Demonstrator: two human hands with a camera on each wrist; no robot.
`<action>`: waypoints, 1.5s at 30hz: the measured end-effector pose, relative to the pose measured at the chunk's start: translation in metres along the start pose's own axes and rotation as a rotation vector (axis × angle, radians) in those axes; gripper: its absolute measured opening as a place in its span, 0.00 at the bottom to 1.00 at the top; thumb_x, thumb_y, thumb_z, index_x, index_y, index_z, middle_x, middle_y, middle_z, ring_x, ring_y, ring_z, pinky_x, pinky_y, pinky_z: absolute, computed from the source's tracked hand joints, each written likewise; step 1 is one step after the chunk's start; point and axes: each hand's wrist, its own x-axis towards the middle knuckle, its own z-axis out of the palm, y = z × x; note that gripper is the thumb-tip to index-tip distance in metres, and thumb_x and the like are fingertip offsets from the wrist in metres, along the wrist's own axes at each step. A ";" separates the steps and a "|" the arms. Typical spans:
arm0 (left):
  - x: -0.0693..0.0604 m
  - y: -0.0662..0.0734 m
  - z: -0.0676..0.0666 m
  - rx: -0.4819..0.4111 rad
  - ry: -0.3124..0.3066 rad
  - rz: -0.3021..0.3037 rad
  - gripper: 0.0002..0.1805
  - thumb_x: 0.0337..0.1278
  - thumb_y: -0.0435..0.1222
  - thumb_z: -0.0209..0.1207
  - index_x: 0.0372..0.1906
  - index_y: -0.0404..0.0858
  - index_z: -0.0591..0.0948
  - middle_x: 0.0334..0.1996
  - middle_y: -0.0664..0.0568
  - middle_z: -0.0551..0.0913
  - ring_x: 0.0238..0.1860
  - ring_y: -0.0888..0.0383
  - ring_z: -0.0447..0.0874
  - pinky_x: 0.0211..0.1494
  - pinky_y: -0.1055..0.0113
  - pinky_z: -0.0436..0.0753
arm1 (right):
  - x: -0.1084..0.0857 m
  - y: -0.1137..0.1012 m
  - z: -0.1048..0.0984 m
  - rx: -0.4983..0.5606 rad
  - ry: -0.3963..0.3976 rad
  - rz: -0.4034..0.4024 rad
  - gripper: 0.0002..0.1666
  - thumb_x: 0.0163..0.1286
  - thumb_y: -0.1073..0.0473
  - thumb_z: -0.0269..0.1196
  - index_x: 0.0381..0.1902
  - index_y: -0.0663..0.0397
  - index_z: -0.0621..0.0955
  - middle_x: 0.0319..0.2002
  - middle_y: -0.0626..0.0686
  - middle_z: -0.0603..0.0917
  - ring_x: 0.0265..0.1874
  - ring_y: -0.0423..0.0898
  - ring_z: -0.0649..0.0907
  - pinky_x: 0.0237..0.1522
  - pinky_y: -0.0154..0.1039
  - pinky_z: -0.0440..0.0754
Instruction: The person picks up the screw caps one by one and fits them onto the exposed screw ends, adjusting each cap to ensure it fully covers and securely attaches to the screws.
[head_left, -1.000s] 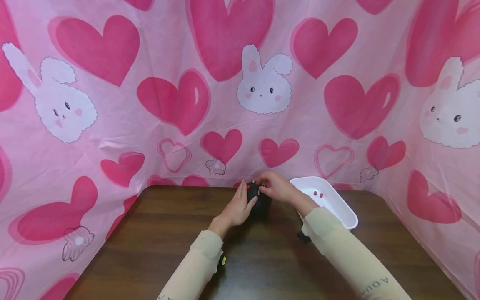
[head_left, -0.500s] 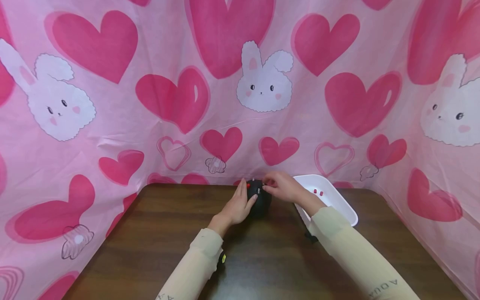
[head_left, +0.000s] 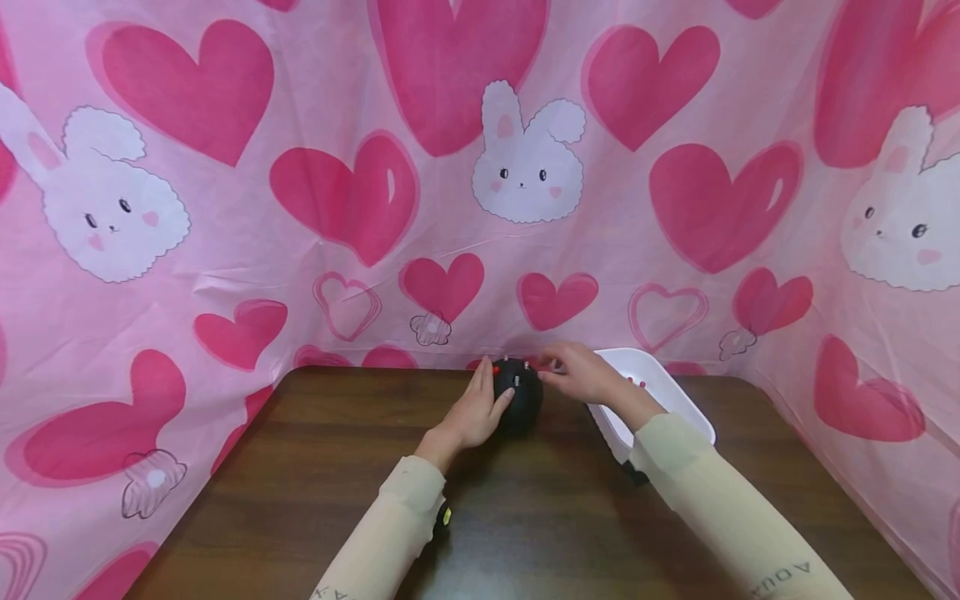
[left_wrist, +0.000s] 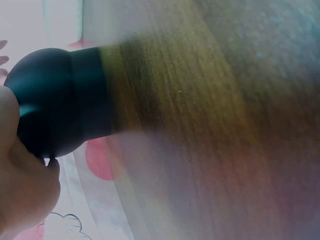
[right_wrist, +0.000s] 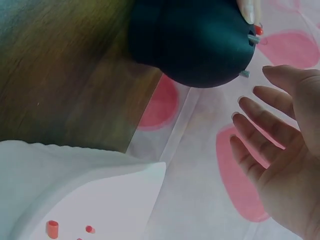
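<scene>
A black, round-topped object (head_left: 525, 407) with a narrower base stands near the table's far edge. Small metal screws (head_left: 517, 381) stick up from its top, and a red cap (right_wrist: 258, 30) sits near one of them. My left hand (head_left: 467, 417) grips its left side, thumb at the front and fingers along the side; the left wrist view shows the dark body (left_wrist: 50, 100) against that hand. Just right of the top, my right hand (head_left: 583, 375) hovers apart from it. In the right wrist view its fingers (right_wrist: 267, 117) are spread and loosely bent, holding nothing.
A white tray (head_left: 701, 421) stands to the right, partly behind my right forearm. Inside lie small red caps (right_wrist: 52, 229). Pink cloth with hearts and rabbits (head_left: 525, 183) hangs behind and beside the brown table (head_left: 337, 500).
My right hand has drawn back to the right from the screws on top, uncovering them. My left hand and the black object have stayed in place.
</scene>
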 end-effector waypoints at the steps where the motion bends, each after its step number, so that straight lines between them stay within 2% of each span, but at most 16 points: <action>1: 0.000 0.000 0.000 -0.003 -0.002 -0.002 0.46 0.78 0.56 0.43 0.82 0.30 0.42 0.83 0.40 0.40 0.83 0.47 0.40 0.81 0.53 0.54 | -0.001 0.001 -0.001 0.000 0.001 -0.001 0.12 0.69 0.59 0.68 0.48 0.57 0.87 0.43 0.55 0.88 0.44 0.58 0.86 0.52 0.55 0.85; 11: -0.002 0.000 0.001 -0.005 0.003 0.004 0.45 0.79 0.55 0.43 0.82 0.30 0.42 0.83 0.39 0.41 0.83 0.46 0.40 0.81 0.53 0.53 | -0.011 0.017 -0.003 -0.011 -0.015 0.044 0.14 0.68 0.57 0.69 0.51 0.52 0.86 0.44 0.53 0.88 0.43 0.51 0.86 0.47 0.50 0.88; 20: -0.002 0.001 -0.002 -0.004 -0.009 -0.001 0.46 0.79 0.56 0.43 0.82 0.32 0.40 0.83 0.41 0.40 0.83 0.47 0.39 0.81 0.54 0.53 | -0.019 0.023 -0.009 -0.018 -0.046 0.071 0.12 0.66 0.57 0.70 0.46 0.54 0.86 0.40 0.50 0.87 0.40 0.49 0.84 0.44 0.46 0.88; 26: -0.002 0.001 -0.001 -0.004 -0.009 -0.002 0.46 0.79 0.56 0.43 0.82 0.31 0.41 0.83 0.41 0.40 0.83 0.47 0.40 0.81 0.53 0.53 | -0.023 0.028 -0.011 -0.034 -0.054 0.062 0.09 0.67 0.57 0.70 0.43 0.54 0.87 0.37 0.49 0.86 0.40 0.49 0.84 0.44 0.47 0.86; 33: -0.001 0.000 -0.001 -0.006 -0.021 -0.015 0.46 0.79 0.56 0.43 0.82 0.32 0.40 0.83 0.42 0.39 0.83 0.48 0.39 0.81 0.54 0.52 | -0.027 0.037 -0.014 -0.056 -0.054 0.041 0.11 0.66 0.58 0.69 0.42 0.59 0.87 0.36 0.50 0.86 0.40 0.54 0.85 0.45 0.48 0.86; 40: -0.002 0.001 -0.001 -0.011 -0.016 -0.008 0.46 0.79 0.56 0.44 0.82 0.32 0.41 0.83 0.41 0.40 0.83 0.47 0.40 0.81 0.52 0.54 | -0.033 0.052 -0.015 -0.064 -0.036 0.008 0.06 0.66 0.60 0.68 0.37 0.57 0.87 0.34 0.48 0.86 0.37 0.52 0.85 0.44 0.48 0.85; 45: -0.001 0.000 -0.001 0.003 -0.013 -0.006 0.46 0.79 0.57 0.43 0.82 0.31 0.41 0.83 0.41 0.40 0.83 0.48 0.40 0.81 0.54 0.53 | -0.037 0.061 -0.016 -0.061 -0.021 0.005 0.07 0.66 0.63 0.68 0.38 0.63 0.86 0.33 0.50 0.86 0.37 0.53 0.86 0.44 0.51 0.85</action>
